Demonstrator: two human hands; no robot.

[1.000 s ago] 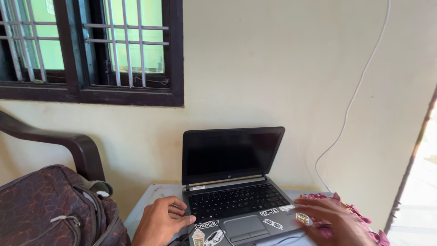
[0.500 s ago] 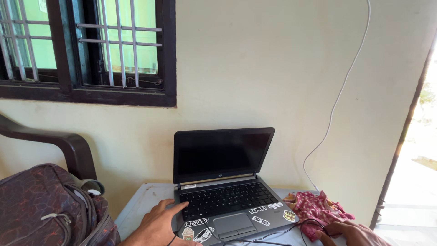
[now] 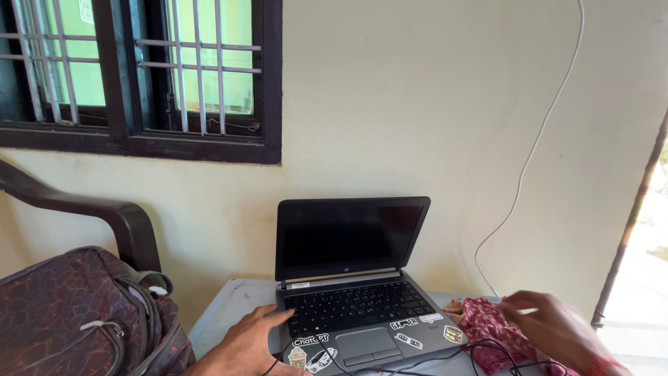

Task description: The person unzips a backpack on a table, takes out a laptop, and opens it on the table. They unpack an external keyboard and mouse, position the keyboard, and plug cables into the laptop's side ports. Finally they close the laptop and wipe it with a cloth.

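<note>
- The left hand [image 3: 250, 341] lies flat and open on the left front corner of the laptop [image 3: 355, 292], fingers spread, fingertips touching the edge of the keyboard [image 3: 358, 306]. It grips nothing.
- The right hand [image 3: 557, 327] is over the red cloth [image 3: 487, 324] to the right of the laptop, fingers loosely spread and blurred; I cannot tell whether it touches the cloth or has hold of anything.
- The laptop stands open on a pale worktop [image 3: 223, 306], its screen [image 3: 348, 233] dark and tilted slightly back towards the wall [image 3: 431, 104].
- Stickers [image 3: 417, 324] dot the palm rest on both sides of the touchpad [image 3: 365, 345].
- The cloth lies bunched on the worktop, touching the laptop's right side.
- A black cable [image 3: 497, 351] loops across the cloth and runs along the laptop's front edge.
- A thin white cable [image 3: 536, 139] hangs down the wall from above and ends behind the cloth.
- A dark patterned bag [image 3: 76, 320] with grey straps sits to the left of the worktop, just beside it.
- Behind the bag curves the dark arm of a chair [image 3: 104, 212].
- A window [image 3: 139, 76] with a dark frame and metal bars fills the wall's upper left.
- A bright doorway [image 3: 647, 278] opens at the far right.
</note>
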